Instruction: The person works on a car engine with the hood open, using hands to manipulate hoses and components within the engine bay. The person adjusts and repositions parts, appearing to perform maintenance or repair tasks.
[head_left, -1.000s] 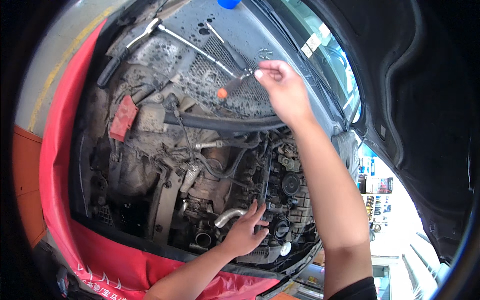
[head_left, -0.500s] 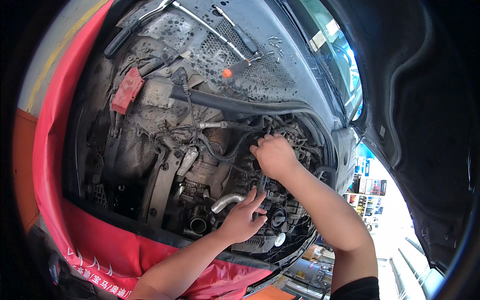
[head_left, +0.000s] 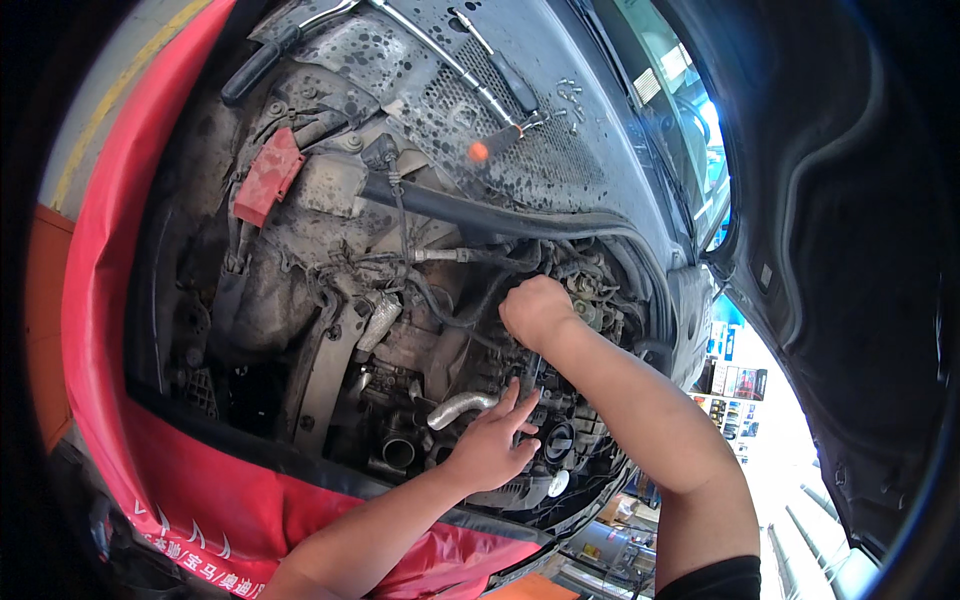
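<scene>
My right hand (head_left: 540,312) is closed into a fist, knuckles up, over the back of the engine (head_left: 395,425). What its fingers grip, if anything, is hidden beneath the hand. Nearer to me, my left hand (head_left: 492,450) rests on the engine's top with its fingers stretched out and apart. Just beside its fingertips runs a silvery metal pipe (head_left: 460,407). A round black oil filler cap (head_left: 559,443) sits to the right of this hand, and a small white round cap (head_left: 558,484) lies below that.
On the panel beyond lie a long ratchet (head_left: 270,62) with extension bar (head_left: 440,58), a black-handled screwdriver-like tool (head_left: 510,78) and several small bolts (head_left: 570,98). A red plastic cover (head_left: 268,178) sits left. A red fender cover (head_left: 240,490) drapes the near edge; the raised hood (head_left: 830,230) is at right.
My right hand has turned, and its fingers are now curled more tightly into a fist. The left hand stays in about the same place. The whole view has shifted slightly.
</scene>
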